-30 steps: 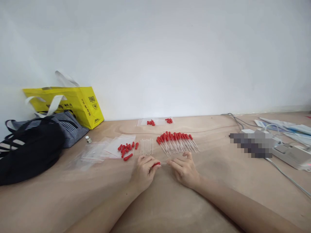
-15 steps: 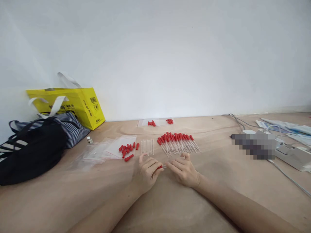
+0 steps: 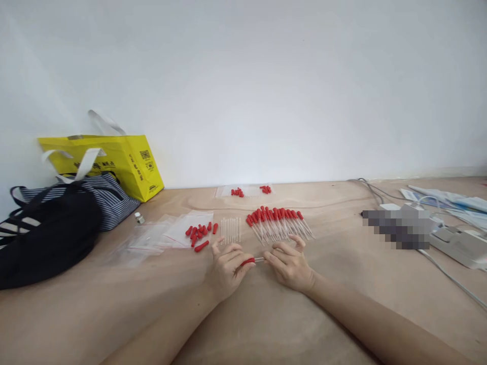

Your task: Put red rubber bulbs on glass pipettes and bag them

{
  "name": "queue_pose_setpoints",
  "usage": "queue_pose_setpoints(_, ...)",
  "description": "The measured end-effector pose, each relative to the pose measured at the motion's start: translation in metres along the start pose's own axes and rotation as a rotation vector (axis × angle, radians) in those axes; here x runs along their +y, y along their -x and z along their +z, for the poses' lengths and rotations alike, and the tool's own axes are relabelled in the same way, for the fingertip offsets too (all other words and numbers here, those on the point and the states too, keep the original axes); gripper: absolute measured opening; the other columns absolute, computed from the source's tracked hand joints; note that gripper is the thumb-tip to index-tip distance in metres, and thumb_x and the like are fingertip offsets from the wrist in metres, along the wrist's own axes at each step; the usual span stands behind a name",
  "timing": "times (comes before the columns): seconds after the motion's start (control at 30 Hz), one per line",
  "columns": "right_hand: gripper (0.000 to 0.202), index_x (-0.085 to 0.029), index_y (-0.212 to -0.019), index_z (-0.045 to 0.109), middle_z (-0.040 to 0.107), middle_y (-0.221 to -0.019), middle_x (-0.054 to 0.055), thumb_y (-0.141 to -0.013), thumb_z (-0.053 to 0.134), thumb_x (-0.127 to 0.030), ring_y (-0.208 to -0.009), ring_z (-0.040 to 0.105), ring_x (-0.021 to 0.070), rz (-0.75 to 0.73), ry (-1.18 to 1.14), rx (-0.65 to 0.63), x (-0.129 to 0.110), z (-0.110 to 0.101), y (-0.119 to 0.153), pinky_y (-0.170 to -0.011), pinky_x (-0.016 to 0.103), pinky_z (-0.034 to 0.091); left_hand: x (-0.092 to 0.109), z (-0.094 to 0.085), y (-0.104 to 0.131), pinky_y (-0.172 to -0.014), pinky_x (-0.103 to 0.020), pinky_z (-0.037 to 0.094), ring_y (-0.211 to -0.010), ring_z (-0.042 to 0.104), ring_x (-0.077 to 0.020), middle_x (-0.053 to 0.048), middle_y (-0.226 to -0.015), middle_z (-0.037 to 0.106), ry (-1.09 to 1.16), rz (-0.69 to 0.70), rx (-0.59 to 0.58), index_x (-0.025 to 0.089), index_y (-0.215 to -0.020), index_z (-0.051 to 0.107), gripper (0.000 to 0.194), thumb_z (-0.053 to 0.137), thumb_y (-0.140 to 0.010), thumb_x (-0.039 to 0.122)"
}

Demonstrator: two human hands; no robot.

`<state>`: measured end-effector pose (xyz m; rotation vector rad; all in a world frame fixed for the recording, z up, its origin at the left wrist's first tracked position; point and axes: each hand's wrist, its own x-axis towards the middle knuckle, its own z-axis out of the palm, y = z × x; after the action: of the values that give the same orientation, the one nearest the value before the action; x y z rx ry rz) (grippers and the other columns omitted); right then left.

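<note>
Between thumb and fingers, my left hand (image 3: 228, 268) pinches a red rubber bulb (image 3: 248, 261). A thin clear tube (image 3: 259, 259) sticks out of the bulb toward the right, its other end pinched by my right hand (image 3: 288, 264). Beyond my right hand lies a fanned row of droppers (image 3: 279, 223) with red bulbs and clear stems. Several bare clear tubes (image 3: 230, 230) lie side by side beyond my left hand. Left of them is a loose pile of red bulbs (image 3: 198, 234), partly on clear plastic bags (image 3: 163, 235).
Near the wall, a clear bag (image 3: 251, 190) bears more red bulbs. A small bottle (image 3: 139, 218), a yellow bag (image 3: 146, 172), a striped bag (image 3: 114, 200) and a black bag (image 3: 57, 238) stand left. Cables, a power strip (image 3: 456, 246) and flat packets (image 3: 449, 197) lie right.
My hands have moved slightly apart, and more of the red bulb and clear tube shows between them.
</note>
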<state>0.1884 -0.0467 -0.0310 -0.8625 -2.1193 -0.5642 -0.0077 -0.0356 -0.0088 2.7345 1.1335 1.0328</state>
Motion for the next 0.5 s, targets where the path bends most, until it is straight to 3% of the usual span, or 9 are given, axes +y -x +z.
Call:
queue_pose_setpoints(0.3,0.018,-0.019,-0.078,0.053,0.059,-0.058,-0.004,-0.082,0.038,-0.011,-0.074,0.055,0.0106,-0.032,-0.056,0.039,-0.0007,0.0014,-0.0023,-0.091,0.038,0.012,0.0045,0.0034,-0.0001,-0.095,-0.042,0.012,-0.072,0.057,-0.0155,0.004,-0.066,0.067,0.03,0.011,-0.012,0.024,-0.072,0.062,0.014,0.05,-0.079,0.026)
queue_pose_setpoints(0.5,0.011,-0.02,-0.079,0.057,0.06,-0.064,-0.003,-0.082,0.046,-0.019,-0.076,0.051,0.0116,0.032,-0.015,-0.019,0.0002,0.002,-0.0074,-0.09,0.038,0.012,-0.0016,-0.0027,-0.0034,-0.093,-0.041,0.014,-0.075,0.055,-0.015,0.003,-0.07,0.067,0.017,-0.017,0.033,0.024,-0.077,0.063,0.013,0.051,-0.079,0.029)
